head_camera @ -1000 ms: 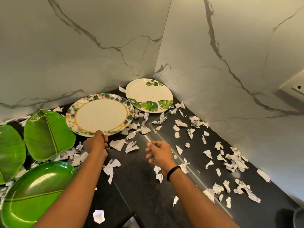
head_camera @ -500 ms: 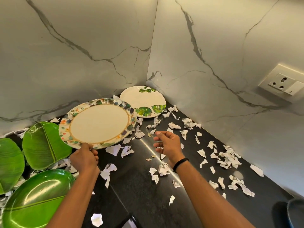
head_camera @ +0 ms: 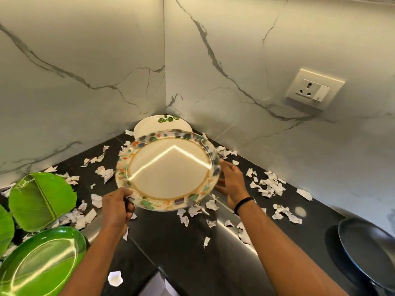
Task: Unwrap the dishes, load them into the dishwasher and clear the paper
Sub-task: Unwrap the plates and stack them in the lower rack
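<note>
A cream plate with a multicoloured speckled rim (head_camera: 168, 170) is lifted off the black counter (head_camera: 181, 248) and tilted toward me. My left hand (head_camera: 117, 208) grips its near-left rim. My right hand (head_camera: 232, 182) supports its right edge from below and behind. Behind it in the corner lies a white plate with green leaf prints (head_camera: 149, 124), mostly hidden by the held plate. Torn white paper scraps (head_camera: 270, 184) are strewn all over the counter.
Green leaf-shaped plates (head_camera: 41, 199) and a glossy green oval plate (head_camera: 42, 265) lie at the left. A dark pan (head_camera: 367, 253) sits at the right edge. Marble walls meet in the corner, with a socket (head_camera: 314, 89) on the right wall.
The speckled plate has risen off the counter and moved right, over the leaf-print plate. My right hand, free before, has come onto the plate's right edge.
</note>
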Demonstrator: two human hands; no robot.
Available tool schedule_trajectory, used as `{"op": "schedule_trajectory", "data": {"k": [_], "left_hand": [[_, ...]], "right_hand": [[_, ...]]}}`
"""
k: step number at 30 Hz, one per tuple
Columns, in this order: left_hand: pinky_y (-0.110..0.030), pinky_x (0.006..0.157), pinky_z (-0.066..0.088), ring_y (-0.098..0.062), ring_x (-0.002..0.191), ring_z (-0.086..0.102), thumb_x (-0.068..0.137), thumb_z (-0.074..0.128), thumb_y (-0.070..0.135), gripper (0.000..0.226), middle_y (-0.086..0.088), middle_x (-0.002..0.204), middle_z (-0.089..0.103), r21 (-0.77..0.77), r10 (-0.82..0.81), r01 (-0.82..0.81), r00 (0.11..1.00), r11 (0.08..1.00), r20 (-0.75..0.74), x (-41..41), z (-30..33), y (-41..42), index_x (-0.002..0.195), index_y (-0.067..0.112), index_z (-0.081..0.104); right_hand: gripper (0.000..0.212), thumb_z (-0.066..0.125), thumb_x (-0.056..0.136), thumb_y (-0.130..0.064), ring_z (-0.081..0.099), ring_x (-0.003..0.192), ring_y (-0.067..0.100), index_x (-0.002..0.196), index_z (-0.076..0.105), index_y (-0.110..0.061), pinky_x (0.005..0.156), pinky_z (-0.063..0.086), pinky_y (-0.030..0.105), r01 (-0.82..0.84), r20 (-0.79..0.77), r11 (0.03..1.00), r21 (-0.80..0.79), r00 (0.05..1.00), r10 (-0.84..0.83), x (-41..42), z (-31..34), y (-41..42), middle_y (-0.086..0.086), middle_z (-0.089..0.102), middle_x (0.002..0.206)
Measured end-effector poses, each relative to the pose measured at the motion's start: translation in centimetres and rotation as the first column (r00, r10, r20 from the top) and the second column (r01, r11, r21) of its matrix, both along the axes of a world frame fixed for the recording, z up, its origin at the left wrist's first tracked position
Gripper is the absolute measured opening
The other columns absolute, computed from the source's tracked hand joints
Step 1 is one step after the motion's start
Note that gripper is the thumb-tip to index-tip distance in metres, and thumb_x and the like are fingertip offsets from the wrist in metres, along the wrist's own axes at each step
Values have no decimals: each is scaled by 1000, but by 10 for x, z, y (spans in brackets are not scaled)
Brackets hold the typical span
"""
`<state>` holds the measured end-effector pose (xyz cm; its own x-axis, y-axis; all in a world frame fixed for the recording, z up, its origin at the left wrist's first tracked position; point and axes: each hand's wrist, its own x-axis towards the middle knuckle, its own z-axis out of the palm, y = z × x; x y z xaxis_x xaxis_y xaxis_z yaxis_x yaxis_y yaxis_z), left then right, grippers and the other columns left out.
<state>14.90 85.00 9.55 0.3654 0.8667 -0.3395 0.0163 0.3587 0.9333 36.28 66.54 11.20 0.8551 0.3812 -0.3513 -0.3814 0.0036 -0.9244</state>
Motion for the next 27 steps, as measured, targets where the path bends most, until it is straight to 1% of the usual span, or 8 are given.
{"op": "schedule_trajectory", "data": {"k": [4, 6, 9, 12, 14, 18, 21, 27], "left_hand": [[-14, 34, 19, -9, 27, 27, 91, 51, 2, 33, -1, 35, 35, 71, -167, 166, 986, 984, 2, 10, 7, -28, 59, 3, 45], [-14, 34, 20, -10, 28, 29, 92, 51, 2, 34, -2, 37, 37, 84, -270, 272, 962, 959, -32, 17, 9, -42, 59, 3, 46], [-17, 34, 24, -13, 35, 33, 92, 51, 4, 29, -4, 44, 42, 94, -416, 425, 904, 900, -99, 29, 14, -64, 62, 5, 51], [-18, 34, 31, -14, 36, 43, 93, 51, 4, 27, -9, 50, 50, 123, -514, 536, 840, 835, -173, 43, 21, -89, 66, 1, 55], [-22, 36, 39, -19, 41, 51, 93, 51, 3, 24, -11, 52, 54, 149, -562, 590, 805, 794, -193, 51, 21, -106, 70, -4, 56], [-29, 42, 47, -31, 58, 55, 95, 50, 3, 22, -17, 62, 58, 172, -657, 696, 716, 697, -236, 74, 14, -136, 80, -9, 60], [-34, 54, 48, -36, 76, 57, 97, 50, 3, 25, -22, 78, 57, 165, -726, 764, 644, 624, -240, 95, 4, -157, 74, -2, 59], [-33, 63, 48, -24, 77, 64, 100, 47, 6, 24, -12, 86, 66, 80, -875, 897, 441, 434, -201, 120, -7, -218, 82, 10, 63]], "right_hand": [[79, 68, 69, -77, 66, 112, 43, 120, 70, -16, 99, 49, 64, -22, -70, 1000, -9, 997, 22, 2, -7, -55, 15, 72, 118], [64, 65, 81, -65, 67, 110, 41, 118, 71, -13, 101, 47, 63, 46, -79, 998, -45, 996, -50, 2, -9, -85, 17, 73, 116], [33, 67, 92, -42, 66, 107, 42, 109, 72, -14, 88, 54, 64, 145, -89, 980, -137, 983, -158, -2, -9, -125, 18, 71, 115], [18, 61, 99, -24, 67, 103, 41, 110, 69, -12, 83, 58, 59, 238, -53, 957, -168, 967, -249, -9, -9, -165, 17, 71, 111], [14, 59, 98, -14, 70, 96, 38, 106, 69, -7, 87, 58, 54, 322, -8, 933, -161, 945, -327, -17, -11, -193, 21, 72, 106], [13, 56, 98, -10, 67, 89, 33, 105, 66, -6, 77, 58, 48, 485, 14, 865, -131, 873, -488, -43, -18, -245, 22, 71, 106], [11, 53, 95, -3, 67, 81, 31, 99, 61, -8, 64, 56, 41, 597, 3, 790, -138, 798, -603, -67, -20, -276, 18, 68, 94], [15, 51, 91, 5, 69, 79, 28, 99, 57, -6, 68, 59, 42, 774, -32, 603, -191, 609, -792, -140, -30, -322, 16, 69, 92]]}}
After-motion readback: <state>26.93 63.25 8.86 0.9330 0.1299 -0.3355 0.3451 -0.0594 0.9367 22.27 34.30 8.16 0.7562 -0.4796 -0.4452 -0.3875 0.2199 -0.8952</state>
